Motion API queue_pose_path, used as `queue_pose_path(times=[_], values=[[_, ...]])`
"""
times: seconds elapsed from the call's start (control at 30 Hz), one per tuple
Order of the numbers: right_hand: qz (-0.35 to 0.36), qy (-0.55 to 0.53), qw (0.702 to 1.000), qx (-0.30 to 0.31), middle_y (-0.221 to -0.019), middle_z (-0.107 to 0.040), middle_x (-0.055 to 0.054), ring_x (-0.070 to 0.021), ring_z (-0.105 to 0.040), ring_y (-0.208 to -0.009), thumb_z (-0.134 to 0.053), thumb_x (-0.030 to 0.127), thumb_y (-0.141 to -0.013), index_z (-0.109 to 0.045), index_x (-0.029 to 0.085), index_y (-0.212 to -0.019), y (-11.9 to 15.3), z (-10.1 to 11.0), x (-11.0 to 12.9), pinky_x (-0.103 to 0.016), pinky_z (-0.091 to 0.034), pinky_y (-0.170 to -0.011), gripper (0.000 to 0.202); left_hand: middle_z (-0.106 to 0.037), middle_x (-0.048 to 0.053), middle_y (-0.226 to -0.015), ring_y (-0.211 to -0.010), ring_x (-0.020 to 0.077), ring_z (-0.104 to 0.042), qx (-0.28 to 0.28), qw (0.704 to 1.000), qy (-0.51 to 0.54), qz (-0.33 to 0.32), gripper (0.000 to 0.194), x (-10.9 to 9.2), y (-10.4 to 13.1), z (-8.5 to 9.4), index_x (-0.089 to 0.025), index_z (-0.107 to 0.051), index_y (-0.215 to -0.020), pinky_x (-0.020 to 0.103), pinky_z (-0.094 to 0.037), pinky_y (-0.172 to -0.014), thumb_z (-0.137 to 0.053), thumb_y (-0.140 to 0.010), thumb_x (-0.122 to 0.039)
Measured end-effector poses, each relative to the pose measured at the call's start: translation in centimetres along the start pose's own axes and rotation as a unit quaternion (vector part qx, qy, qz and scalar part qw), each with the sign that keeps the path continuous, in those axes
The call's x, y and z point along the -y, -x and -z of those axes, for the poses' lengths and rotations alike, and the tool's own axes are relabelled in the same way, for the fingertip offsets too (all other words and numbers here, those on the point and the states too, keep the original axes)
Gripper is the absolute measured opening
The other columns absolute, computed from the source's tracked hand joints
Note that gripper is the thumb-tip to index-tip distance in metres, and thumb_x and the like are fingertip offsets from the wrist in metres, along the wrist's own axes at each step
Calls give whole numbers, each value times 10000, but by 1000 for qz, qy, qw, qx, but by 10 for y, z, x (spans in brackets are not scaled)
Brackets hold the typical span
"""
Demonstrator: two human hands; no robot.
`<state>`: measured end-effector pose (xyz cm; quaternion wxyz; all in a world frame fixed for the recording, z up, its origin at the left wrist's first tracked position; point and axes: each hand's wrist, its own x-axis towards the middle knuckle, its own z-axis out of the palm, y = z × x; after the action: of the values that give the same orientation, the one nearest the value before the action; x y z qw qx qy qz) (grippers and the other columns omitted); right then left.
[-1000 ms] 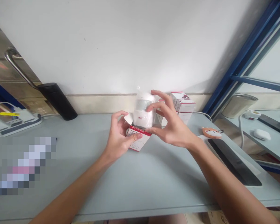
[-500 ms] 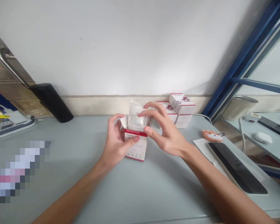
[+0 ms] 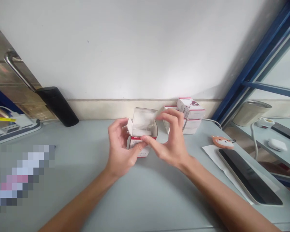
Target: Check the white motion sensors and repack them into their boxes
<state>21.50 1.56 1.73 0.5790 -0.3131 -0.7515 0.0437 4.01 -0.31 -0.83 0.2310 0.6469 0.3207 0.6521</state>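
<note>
A small white box with a red band (image 3: 143,152) stands at the middle of the table, its top flaps up. Wrapped round its left side, my left hand (image 3: 120,145) grips it, thumb on the front face. Close to the right side of the box is my right hand (image 3: 170,138), with curved, spread fingers and the thumb tip at the front top edge. Clear plastic (image 3: 150,127) shows inside the box; the rest of the contents is hidden.
Similar boxes (image 3: 192,125) are stacked at the back right by the wall. An orange animal-face case (image 3: 222,142) and a phone-like device (image 3: 250,177) on white paper lie at the right. A black cylinder (image 3: 60,108) leans back left; a power strip (image 3: 21,130) is farther left.
The clear plastic bag that stuck up from the box has gone down inside it. My right hand's fingers have moved off the bag, and the back flap now shows.
</note>
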Motion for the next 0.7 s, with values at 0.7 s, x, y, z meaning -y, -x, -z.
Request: queue_pose_path(times=[0.7], values=[[-168,-282,937,116,-1126,-703,-46,-221,-681,-1108,-744,276,-953,-726,251,-962,-8,7,-13,-408,-528,-1010,33,-538,44,-1361,-1143,201,-694,33,999,13,23,718,18,2,7,-385,-392,-1377,382,-634,-917,-863,-849,-261]])
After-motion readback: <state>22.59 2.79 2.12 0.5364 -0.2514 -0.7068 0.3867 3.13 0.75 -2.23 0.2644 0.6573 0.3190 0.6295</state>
